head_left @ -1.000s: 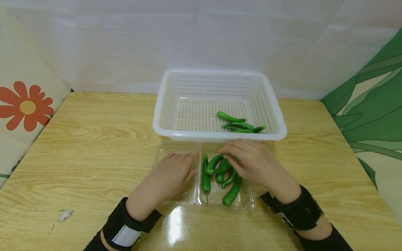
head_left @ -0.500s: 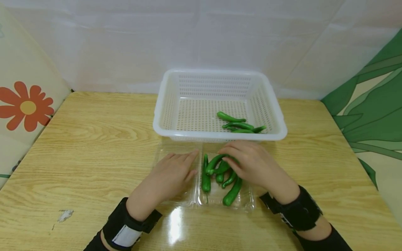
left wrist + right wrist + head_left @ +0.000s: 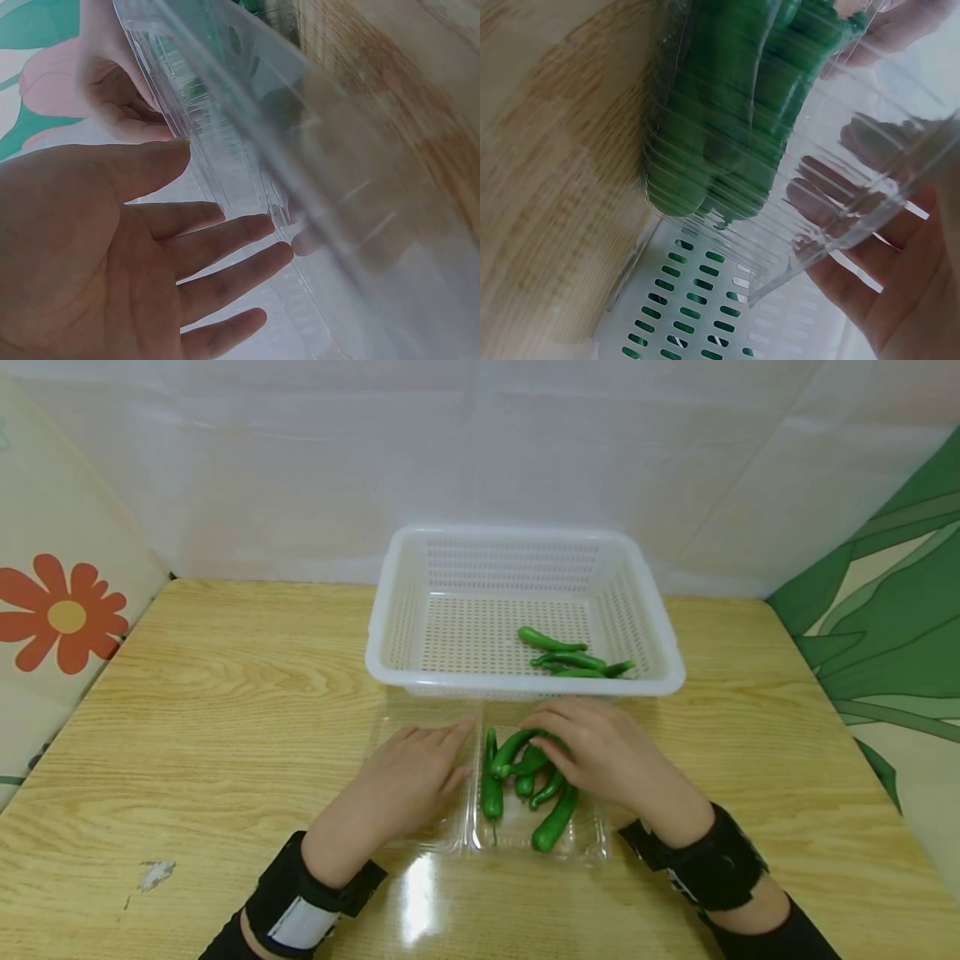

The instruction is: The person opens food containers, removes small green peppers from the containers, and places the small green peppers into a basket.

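Observation:
In the head view a clear plastic clamshell box (image 3: 463,835) lies unfolded in front of the basket. My left hand (image 3: 412,777) lies over its left half, fingers extended; in the left wrist view the fingertips (image 3: 281,251) meet the clear plastic. Several green chili peppers (image 3: 555,818) fill part of the right half. Over their far ends is my right hand (image 3: 600,747), fingers loosely bent. A curved pepper (image 3: 510,752) runs under its fingertips. The right wrist view shows spread fingers (image 3: 840,285) reaching over the box rim, with no pepper visible between them. Exact contact is hidden.
Just behind the box stands a white slotted basket (image 3: 517,681) holding several more green peppers (image 3: 573,660) near its front right. A wood-grain table (image 3: 247,710) carries everything. A white sheet (image 3: 300,468) hangs behind, with patterned panels on both sides.
My right hand has shifted very slightly toward me over the peppers. The left hand, box and basket stay where they were.

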`<state>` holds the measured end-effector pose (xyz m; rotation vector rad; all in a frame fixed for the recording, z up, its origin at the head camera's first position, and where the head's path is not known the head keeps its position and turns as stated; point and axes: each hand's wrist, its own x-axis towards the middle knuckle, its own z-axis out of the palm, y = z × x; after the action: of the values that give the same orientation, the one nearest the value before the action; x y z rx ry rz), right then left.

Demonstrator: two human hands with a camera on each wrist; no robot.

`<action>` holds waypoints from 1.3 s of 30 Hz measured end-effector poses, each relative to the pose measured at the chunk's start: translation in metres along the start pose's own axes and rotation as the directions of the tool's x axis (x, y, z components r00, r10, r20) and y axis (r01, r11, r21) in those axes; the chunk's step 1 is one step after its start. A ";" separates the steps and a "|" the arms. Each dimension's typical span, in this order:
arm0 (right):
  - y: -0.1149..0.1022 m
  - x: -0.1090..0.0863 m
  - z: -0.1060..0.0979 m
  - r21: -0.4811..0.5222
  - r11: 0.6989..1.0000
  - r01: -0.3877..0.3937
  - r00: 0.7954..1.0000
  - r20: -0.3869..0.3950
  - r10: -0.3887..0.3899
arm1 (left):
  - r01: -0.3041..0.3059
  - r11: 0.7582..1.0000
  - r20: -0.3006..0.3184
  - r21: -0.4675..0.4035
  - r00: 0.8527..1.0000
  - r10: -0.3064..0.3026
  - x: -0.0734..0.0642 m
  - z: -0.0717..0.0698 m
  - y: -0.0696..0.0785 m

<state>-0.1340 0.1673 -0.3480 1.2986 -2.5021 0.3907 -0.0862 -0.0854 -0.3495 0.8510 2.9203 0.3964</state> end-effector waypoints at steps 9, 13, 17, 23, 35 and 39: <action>0.001 0.000 0.001 0.013 1.000 0.009 1.000 -0.002 -0.009 | 0.009 1.000 0.012 -0.014 1.000 -0.009 0.001 0.000 0.000; 0.001 -0.001 0.002 0.011 1.000 0.004 1.000 0.011 -0.004 | 0.013 1.000 0.020 -0.011 1.000 -0.013 0.001 0.001 0.000; 0.001 -0.001 0.004 0.002 1.000 -0.001 1.000 0.015 0.001 | 0.016 1.000 0.030 -0.010 0.999 -0.015 0.001 0.001 0.000; 0.001 -0.002 0.006 0.006 1.000 -0.016 1.000 0.027 0.016 | 0.010 1.000 0.022 -0.004 1.000 -0.010 0.001 0.002 0.000; 0.000 -0.001 0.006 0.030 1.000 -0.007 1.000 0.021 0.006 | 0.006 1.000 0.009 0.001 1.000 -0.006 0.002 0.001 0.000; 0.000 0.000 0.007 0.022 1.000 -0.016 1.000 0.027 0.016 | 0.004 1.000 0.006 0.007 1.000 -0.004 0.001 0.001 0.000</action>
<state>-0.1343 0.1650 -0.3542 1.3018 -2.5390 0.4085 -0.0871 -0.0842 -0.3505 0.8453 2.9191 0.3827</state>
